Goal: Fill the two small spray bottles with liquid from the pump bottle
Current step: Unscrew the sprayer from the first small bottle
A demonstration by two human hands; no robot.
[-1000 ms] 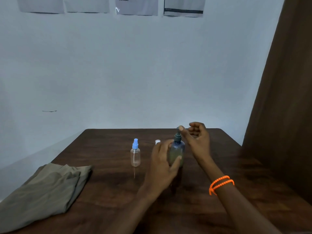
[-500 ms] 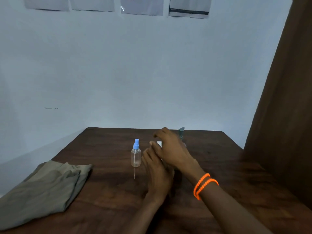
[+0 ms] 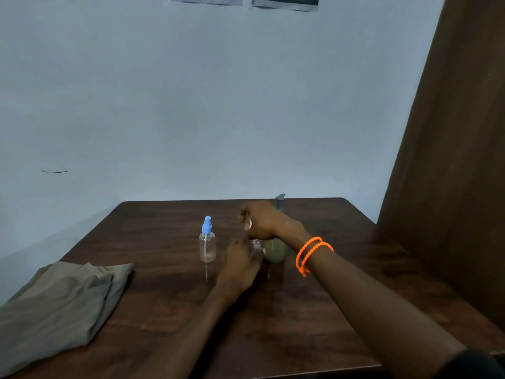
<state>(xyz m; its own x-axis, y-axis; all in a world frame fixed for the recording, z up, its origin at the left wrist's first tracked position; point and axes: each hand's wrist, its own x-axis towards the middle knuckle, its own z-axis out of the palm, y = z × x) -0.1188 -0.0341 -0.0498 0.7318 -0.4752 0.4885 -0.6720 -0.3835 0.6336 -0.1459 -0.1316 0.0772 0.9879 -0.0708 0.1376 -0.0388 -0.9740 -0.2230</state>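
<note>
A small clear spray bottle with a blue cap (image 3: 207, 242) stands upright on the brown table (image 3: 341, 242). Just to its right, my left hand (image 3: 239, 262) grips the body of a second small clear spray bottle (image 3: 257, 245), mostly hidden by my fingers. Above it, my right hand (image 3: 263, 220) pinches that bottle's white cap (image 3: 248, 224). The pump bottle (image 3: 274, 251), with greenish liquid in it and a dark pump head, stands right behind my hands, partly covered by my right wrist.
A folded olive cloth (image 3: 62, 302) lies at the table's left front. A brown curtain (image 3: 451, 160) hangs along the right side. A pale wall stands close behind the table's far edge. Orange bead bracelets (image 3: 311, 253) circle my right wrist.
My right hand left the pump head and moved left onto the white cap of the second small bottle. My left hand let go of the pump bottle and took that small bottle.
</note>
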